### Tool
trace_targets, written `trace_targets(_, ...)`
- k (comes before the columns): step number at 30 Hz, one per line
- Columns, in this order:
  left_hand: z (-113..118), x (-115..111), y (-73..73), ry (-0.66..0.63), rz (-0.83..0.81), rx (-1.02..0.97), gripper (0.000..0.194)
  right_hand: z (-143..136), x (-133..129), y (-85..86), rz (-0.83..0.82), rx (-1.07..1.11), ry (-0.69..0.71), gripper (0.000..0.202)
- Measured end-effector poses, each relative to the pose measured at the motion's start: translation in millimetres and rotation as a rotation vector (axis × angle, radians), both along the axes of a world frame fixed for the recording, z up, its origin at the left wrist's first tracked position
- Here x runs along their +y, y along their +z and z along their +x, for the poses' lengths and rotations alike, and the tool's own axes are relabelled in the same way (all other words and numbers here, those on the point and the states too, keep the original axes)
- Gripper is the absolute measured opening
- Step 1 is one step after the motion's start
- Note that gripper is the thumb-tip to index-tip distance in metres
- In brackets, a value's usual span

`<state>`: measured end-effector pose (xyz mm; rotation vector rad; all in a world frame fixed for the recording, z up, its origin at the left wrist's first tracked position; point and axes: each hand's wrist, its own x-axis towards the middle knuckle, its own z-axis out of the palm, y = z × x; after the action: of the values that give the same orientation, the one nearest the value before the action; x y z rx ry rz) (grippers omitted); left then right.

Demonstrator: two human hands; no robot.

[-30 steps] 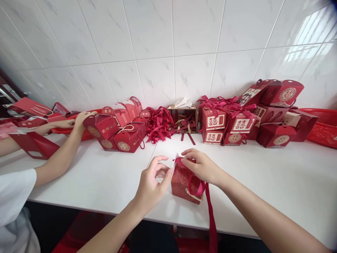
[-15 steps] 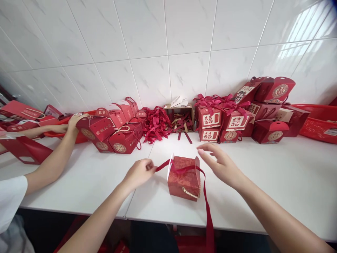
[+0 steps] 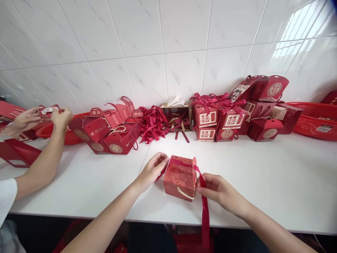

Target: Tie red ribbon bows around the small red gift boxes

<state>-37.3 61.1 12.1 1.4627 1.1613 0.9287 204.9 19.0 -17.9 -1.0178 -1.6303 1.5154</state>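
Note:
A red patterned box [image 3: 179, 177] with a twisted cream cord on its near side rests on the white table in front of me. A dark red ribbon [image 3: 205, 211] lies across its top and hangs over the table's front edge on the right. My left hand [image 3: 155, 170] is at the box's left side, its fingers closed on the ribbon's left part. At the right side, my right hand [image 3: 219, 191] has thumb and fingers pinched on the ribbon, close against the box.
Behind stand stacked red boxes [image 3: 121, 140], a ribbon heap [image 3: 154, 124], a carton of strips [image 3: 189, 117], and bow-topped boxes [image 3: 206, 121]. A red basket [image 3: 313, 121] is at right. At left, another person's hands [image 3: 59, 117] hold a small packet.
My right hand has come down onto the ribbon at the box's right side. My left hand has moved in against the box. The other person's hands now hold a small packet.

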Motion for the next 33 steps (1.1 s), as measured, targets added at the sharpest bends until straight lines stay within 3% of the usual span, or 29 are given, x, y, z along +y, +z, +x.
trace_targets(5, -6, -3, 4.9, -0.039, -0.11, 0.056, 0.039, 26, 3, 16.4, 0.005, -0.013, -0.162, 0.038)
trace_targets(10, -10, -4, 19.6, -0.008, -0.033, 0.1, 0.043, 43, 14, 40.0, 0.239, -0.231, -0.222, 0.039)
trace_targets(14, -8, -3, 27.0, 0.029, -0.005, 0.02, 0.045, 44, 29, 49.5, 0.11, -0.269, -0.173, 0.036)
trace_targets(20, -7, 0, 12.1, -0.005, -0.159, -0.103, 0.05, 42, 44, 31.2, -0.1, -0.169, -0.082, 0.039)
trace_targets(30, 2, -6, -15.1, -0.031, -0.277, -0.126, 0.053, 32, 43, -2.3, -0.2, -0.028, 0.036, 0.041)
trace_targets(33, -3, -6, -23.8, -0.022, -0.298, -0.167, 0.054, 27, 41, -11.2, -0.188, -0.079, 0.053, 0.043)
